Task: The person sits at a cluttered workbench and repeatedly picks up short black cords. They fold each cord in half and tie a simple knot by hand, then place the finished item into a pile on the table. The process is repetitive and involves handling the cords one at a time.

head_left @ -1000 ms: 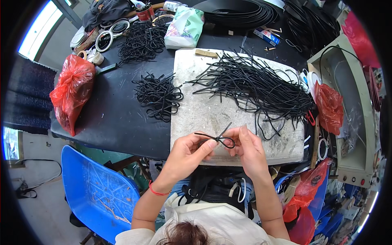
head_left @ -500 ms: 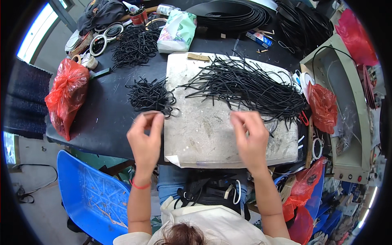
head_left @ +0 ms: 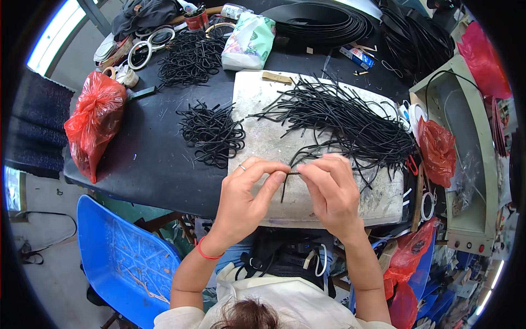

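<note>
A thin black cord [head_left: 283, 190] is pinched between the fingertips of my left hand [head_left: 244, 194] and my right hand [head_left: 332, 192]. One end dangles below the left fingertips, and another stretch curves back toward the far side. Both hands are over the near part of a worn pale board [head_left: 257, 131]. Beyond my right hand a big heap of loose black cords [head_left: 350, 123] spreads over the board. Past my left hand, at the board's left edge, is a small pile of looped black cords [head_left: 211, 131].
At the back lie another tangle of black cords [head_left: 189, 57], a tissue pack [head_left: 249, 41] and a coil of black strip [head_left: 318, 24]. Red plastic bags flank the work, one at the left [head_left: 94, 120] and one at the right [head_left: 436, 151]. A blue tub [head_left: 126, 252] stands below left.
My left hand has moved right from beside the small pile to meet my right hand over the board. A cord now runs between their fingertips. The view has shifted slightly.
</note>
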### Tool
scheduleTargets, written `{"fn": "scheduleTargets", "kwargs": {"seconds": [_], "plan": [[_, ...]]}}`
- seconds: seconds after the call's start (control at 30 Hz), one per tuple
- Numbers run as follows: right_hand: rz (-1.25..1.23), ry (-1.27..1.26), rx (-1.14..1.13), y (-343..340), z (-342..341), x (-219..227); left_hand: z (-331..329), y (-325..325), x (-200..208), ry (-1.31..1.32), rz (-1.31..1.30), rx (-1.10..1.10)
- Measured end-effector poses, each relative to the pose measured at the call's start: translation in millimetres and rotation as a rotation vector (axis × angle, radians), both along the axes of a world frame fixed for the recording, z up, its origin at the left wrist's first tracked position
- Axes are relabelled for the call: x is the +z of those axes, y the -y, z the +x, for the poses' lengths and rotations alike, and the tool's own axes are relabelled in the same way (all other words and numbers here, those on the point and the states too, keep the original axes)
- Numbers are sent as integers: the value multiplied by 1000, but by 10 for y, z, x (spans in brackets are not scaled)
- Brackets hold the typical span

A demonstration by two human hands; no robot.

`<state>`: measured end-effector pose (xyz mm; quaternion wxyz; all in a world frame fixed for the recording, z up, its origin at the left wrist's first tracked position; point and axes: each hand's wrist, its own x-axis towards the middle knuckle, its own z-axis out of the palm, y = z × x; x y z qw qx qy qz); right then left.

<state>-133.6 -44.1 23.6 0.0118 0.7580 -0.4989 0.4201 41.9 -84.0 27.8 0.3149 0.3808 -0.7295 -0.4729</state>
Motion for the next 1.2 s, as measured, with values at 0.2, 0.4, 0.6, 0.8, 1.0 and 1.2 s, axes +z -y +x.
{"fn": "scheduleTargets", "kwargs": {"seconds": [0.2, 0.4, 0.6, 0.8, 1.0, 1.2], "plan": [[-7, 95, -47, -52, 67, 57, -21, -139, 14, -447, 475, 38], [-47, 141, -317, -21, -23, 153, 137, -176, -7, -390, 559, 24], [121, 269, -161, -63, 370, 67, -46, -186, -99, -590, 740, 158], [322, 327, -25, -114, 387, 39, -61, -199, -204, -676, 750, 212], [336, 374, -46, -134, 366, 37, -43, -166, -119, -781, 739, 260], [177, 157, -69, -168, 218, 65, 59, -101, -119, -710, 887, 159]]}}
